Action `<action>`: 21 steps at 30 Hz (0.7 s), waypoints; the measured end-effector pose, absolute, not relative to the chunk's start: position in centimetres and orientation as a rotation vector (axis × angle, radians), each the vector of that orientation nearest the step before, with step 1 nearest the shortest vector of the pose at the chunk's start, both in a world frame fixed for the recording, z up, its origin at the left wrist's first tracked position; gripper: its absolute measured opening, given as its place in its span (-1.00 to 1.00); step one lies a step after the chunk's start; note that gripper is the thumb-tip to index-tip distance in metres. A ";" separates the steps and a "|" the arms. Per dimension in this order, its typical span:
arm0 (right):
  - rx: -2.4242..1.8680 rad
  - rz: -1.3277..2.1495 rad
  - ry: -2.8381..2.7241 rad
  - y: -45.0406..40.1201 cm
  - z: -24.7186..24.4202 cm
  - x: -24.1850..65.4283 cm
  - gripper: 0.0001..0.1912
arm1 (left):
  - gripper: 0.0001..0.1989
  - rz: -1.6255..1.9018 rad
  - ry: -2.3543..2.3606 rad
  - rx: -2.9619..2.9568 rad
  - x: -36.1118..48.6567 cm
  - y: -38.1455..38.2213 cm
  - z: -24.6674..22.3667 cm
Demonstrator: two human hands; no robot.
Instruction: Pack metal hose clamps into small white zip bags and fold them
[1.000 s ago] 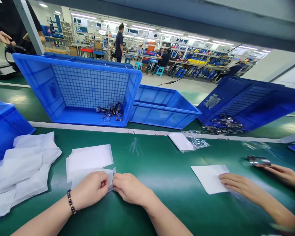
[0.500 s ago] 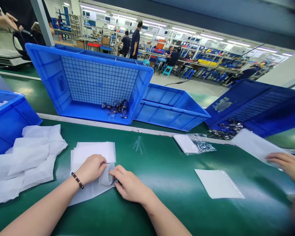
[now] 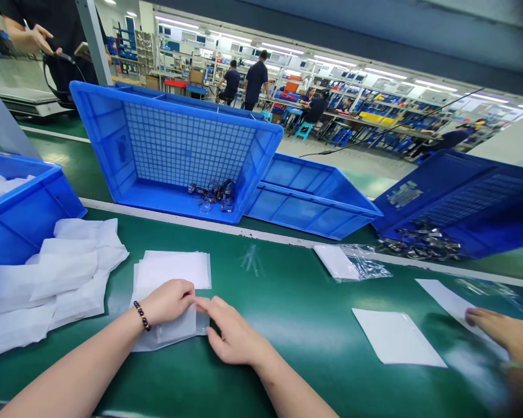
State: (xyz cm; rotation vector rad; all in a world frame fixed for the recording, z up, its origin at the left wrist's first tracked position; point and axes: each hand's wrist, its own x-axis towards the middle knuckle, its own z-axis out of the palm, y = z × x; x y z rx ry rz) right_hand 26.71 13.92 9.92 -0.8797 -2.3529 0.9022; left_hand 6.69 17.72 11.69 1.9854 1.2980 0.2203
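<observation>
My left hand (image 3: 171, 302), with a dark bead bracelet, presses its closed fingers on a folded, translucent white wrapping sheet (image 3: 181, 330). My right hand (image 3: 235, 332) grips the sheet's right edge, index finger meeting the left fingertips and thumb lower down. Whatever lies inside the fold is hidden. Beneath and behind it is a stack of white sheets (image 3: 174, 270). Left of my hands, several white wrapped packets (image 3: 67, 267) lie in a heap on the green work surface (image 3: 296, 360).
Across the surface stand a blue crate (image 3: 169, 200) holding small metal pieces, another blue bin (image 3: 309, 209), and a dark blue crate (image 3: 475, 203) with metal pieces. A blue bin (image 3: 30, 209) is at left. A co-worker's hand (image 3: 501, 334) touches a white sheet at right.
The sheet's flap has been folded over to the right, covering the curved metallic piece seen before. The co-worker's hand has lowered its white sheet onto the surface. The view has shifted slightly.
</observation>
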 end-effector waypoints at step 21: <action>-1.004 1.075 -1.810 14.0 7.9 24.6 -0.63 | -0.71 1.062 1.107 1.565 6.8 14.8 14.5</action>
